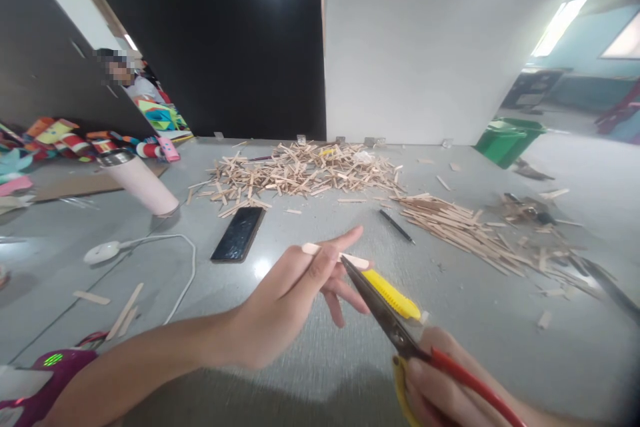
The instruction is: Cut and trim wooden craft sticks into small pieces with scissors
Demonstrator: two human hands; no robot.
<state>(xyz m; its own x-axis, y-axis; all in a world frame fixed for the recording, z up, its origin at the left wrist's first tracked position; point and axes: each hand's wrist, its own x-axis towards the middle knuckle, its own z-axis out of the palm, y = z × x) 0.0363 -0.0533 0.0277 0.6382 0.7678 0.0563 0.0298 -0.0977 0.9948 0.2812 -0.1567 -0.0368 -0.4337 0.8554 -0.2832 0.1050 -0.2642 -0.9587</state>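
Red-and-yellow-handled scissors (pixel 400 333), one pair, were clamped in the right hand's (pixel 435 373) grip, tips at one wooden stick (pixel 357 261) pinched in the left hand (pixel 285 300); beyond, the bench (pixel 475 307) bore one yellow cutter (pixel 393 295), one phone (pixel 238 235), one pen (pixel 397 227), two stick piles (pixel 300 177).

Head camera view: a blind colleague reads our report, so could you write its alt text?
A person's left hand holds a small flat wooden stick while the right hand holds scissors with their tips at it. Just beyond the scissors is a yellow cutter; farther back on the grey table lie a phone, a pen and heaps of similar sticks.
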